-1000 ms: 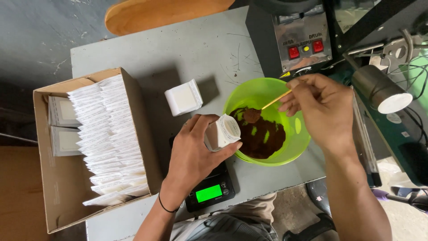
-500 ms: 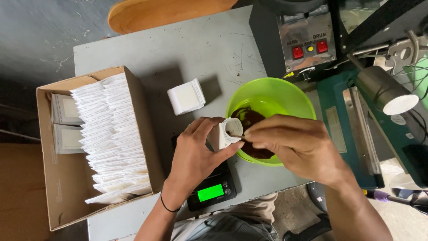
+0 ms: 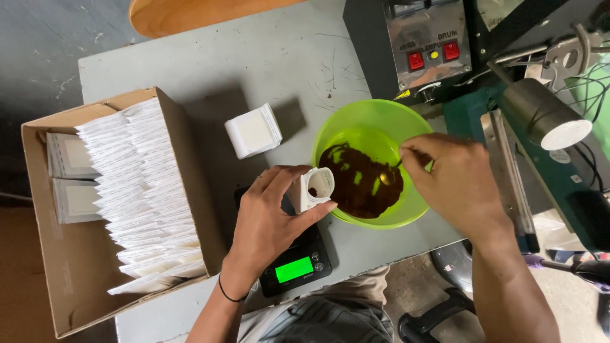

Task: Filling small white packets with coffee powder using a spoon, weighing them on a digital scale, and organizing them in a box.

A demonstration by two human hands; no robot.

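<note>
Left hand [image 3: 270, 219] grasps a small white pouch [image 3: 316, 188], mouth held open and tilted toward the bowl [image 3: 356, 121], just above the scale [image 3: 297, 267]. A dark speck shows inside the pouch; how full it is cannot be told.

Right hand [image 3: 457, 181] is pinched on a thin spoon [image 3: 389, 173], its tip down in the brown powder [image 3: 359, 184] in the green bowl.

Progress, as judged: this pouch looks only just started. The bowl holds a fair heap of powder. The carton [image 3: 70, 279] to the left is packed with a long row of flat white pouches [image 3: 136, 190]; another white stack [image 3: 253, 130] sits on the worktop [image 3: 210, 57] behind the scale. Whether those are filled or blank cannot be told. A sealer [image 3: 438, 44] with red buttons stands at the right, untouched.

Against half a second ago: then the right hand was over the pouch mouth, both hands close together. Now it has swung back out to the bowl and the spoon is in the powder again. Left hand and pouch have barely shifted. Scale display green in both.
</note>
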